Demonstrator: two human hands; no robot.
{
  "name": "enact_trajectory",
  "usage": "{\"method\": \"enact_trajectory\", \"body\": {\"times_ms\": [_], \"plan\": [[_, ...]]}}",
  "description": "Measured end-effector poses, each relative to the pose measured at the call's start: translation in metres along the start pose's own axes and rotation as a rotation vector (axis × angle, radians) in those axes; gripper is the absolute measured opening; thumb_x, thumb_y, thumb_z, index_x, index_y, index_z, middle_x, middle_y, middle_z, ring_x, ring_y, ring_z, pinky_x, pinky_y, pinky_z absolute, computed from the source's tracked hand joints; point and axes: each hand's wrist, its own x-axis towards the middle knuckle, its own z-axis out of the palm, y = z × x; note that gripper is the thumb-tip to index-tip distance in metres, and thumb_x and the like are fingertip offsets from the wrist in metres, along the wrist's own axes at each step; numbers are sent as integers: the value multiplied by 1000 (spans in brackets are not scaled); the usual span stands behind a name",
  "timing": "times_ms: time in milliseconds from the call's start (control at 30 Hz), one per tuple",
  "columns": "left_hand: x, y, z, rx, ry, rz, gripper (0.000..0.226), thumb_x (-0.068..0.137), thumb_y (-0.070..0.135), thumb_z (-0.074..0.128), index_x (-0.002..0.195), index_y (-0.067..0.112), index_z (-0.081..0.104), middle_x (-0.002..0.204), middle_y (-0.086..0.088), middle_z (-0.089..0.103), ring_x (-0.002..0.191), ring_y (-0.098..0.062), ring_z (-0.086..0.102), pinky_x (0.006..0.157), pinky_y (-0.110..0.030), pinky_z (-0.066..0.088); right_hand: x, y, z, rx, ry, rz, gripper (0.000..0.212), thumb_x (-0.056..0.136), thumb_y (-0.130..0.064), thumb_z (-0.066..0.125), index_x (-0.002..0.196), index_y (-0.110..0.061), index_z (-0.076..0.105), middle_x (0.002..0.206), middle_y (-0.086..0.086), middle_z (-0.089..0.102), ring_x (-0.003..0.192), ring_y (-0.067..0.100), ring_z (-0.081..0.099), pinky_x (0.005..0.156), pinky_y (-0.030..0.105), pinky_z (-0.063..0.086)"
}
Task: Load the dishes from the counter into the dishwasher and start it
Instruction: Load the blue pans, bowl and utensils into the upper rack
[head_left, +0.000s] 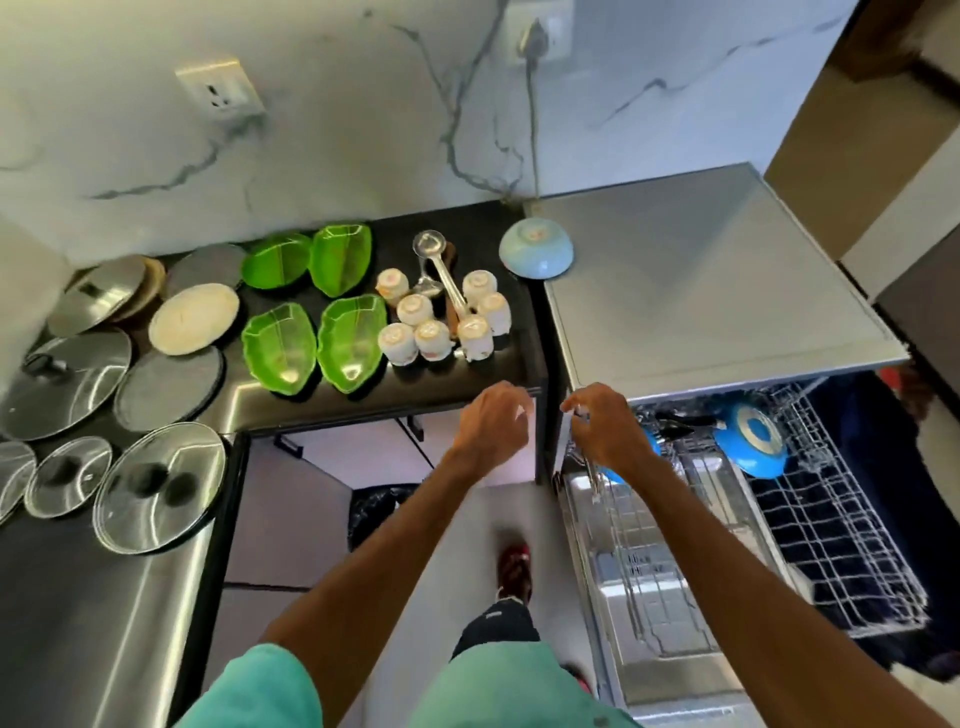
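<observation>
A person stands between a black stone desk and an open stainless-steel dishwasher, both bare forearms stretched forward. The right hand hovers over the near left corner of the pulled-out grey wire rack. Its fingers curl round what appears to be a slim steel utensil, whose long axis points down toward the rack; the back of the hand partly hides the grip. The left hand floats just off the desk's front edge, palm down, fingers loosely curled and holding nothing. One bright blue round bowl sits on edge in the rack, and a second is mostly hidden behind the right hand. The remaining load lies ahead and to the left of both hands. A cluster of small white upturned cups sits directly beyond the left hand, which is the nearer of the two, and a long steel ladle lies among them with its handle running toward the person. Four translucent green leaf-shaped dishes lie farther left, and steel and glass pan lids crowd the far end. A pale blue upturned bowl rests at the back, just beside the dishwasher's top. The utensil looks bound for the rack, with the cups a likely next pick for the left hand. Most of the load is not yet in.
</observation>
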Motion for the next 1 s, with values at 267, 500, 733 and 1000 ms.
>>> {"method": "enact_trajectory", "body": {"times_ms": [267,500,733,1000], "plan": [[92,-68,-40,-47,138,48,15,88,15,63,99,22,71,106,0,70,94,-19,66,80,-38,56,100,-44,29,17,-72,21,20,85,-6,66,100,-13,77,102,5,74,87,13,64,84,16,47],[182,-125,-75,-93,128,-30,18,81,18,62,94,26,72,102,6,73,101,-19,66,84,-38,53,179,-67,44,45,10,153,23,86,-2,64,103,-8,78,106,8,76,98,24,68,85,16,39],[249,-145,-80,-72,62,-50,16,84,19,61,94,25,73,97,7,74,90,-14,68,78,-38,58,242,-63,40,148,104,299,22,92,-9,64,111,-7,74,113,10,74,107,28,67,89,21,41],[310,-141,-69,-126,-43,-97,16,85,14,64,100,17,71,98,3,71,88,-12,65,79,-38,61,317,-34,23,259,136,491,40,89,-22,72,122,-3,62,119,13,69,111,30,64,88,24,40]]}}
